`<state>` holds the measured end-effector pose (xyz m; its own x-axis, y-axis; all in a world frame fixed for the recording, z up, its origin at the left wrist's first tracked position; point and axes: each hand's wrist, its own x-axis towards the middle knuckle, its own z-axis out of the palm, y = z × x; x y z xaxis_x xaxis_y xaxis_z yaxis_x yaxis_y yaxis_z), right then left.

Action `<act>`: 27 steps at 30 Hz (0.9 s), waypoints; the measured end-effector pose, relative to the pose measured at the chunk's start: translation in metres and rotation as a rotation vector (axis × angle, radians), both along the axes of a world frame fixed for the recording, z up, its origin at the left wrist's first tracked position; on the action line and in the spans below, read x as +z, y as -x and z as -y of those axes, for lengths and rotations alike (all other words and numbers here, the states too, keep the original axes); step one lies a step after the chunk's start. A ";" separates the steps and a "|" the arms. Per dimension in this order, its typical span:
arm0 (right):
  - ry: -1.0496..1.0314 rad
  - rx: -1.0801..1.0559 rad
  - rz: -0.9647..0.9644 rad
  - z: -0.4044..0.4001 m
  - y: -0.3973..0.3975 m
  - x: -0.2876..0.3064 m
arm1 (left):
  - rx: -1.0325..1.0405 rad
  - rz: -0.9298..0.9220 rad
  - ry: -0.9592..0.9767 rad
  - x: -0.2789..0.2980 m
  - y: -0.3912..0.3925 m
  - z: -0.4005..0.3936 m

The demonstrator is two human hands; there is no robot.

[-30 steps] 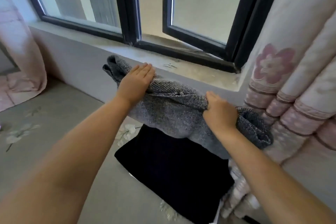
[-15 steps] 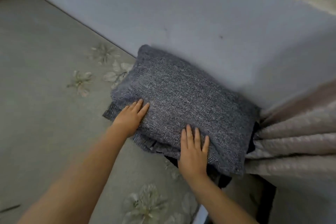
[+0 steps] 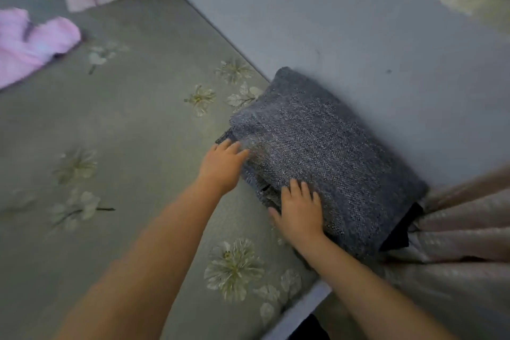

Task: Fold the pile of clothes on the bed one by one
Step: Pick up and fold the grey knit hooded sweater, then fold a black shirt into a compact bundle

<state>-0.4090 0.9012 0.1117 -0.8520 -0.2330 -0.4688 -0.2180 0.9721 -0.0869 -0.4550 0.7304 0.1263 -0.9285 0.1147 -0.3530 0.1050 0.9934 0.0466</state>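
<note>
Folded grey knit garment (image 3: pixel 325 154) lies on bed (image 3: pixel 132 130), against wall (image 3: pixel 345 36), atop black garment (image 3: pixel 397 232) peeking out beneath its curtain-side edge. Left hand (image 3: pixel 220 167) touches garment's left edge, fingers straight, released. Right hand (image 3: pixel 299 211) flat on garment's near edge, fingers spread, grasping nothing. Pink clothes (image 3: pixel 30 44) well apart from grey garment. Curtain (image 3: pixel 463 229) just beside it.

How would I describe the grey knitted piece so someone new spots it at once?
Follow the bed's flowered sheet to where it meets the grey wall, beside the curtain. The folded grey knit lies there on something black, both hands touching its near edge. Its speckled weave is unlike the pink garment.
</note>
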 end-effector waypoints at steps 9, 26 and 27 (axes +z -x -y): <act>0.396 0.796 -0.344 0.114 -0.037 0.097 | 0.829 -0.343 0.060 0.084 -0.196 0.052; 0.576 1.722 -0.113 0.258 -0.521 0.100 | 1.798 -0.229 0.285 0.103 -0.719 0.040; 0.568 1.747 -0.113 0.264 -0.551 0.101 | 1.823 -0.232 0.286 0.104 -0.747 0.043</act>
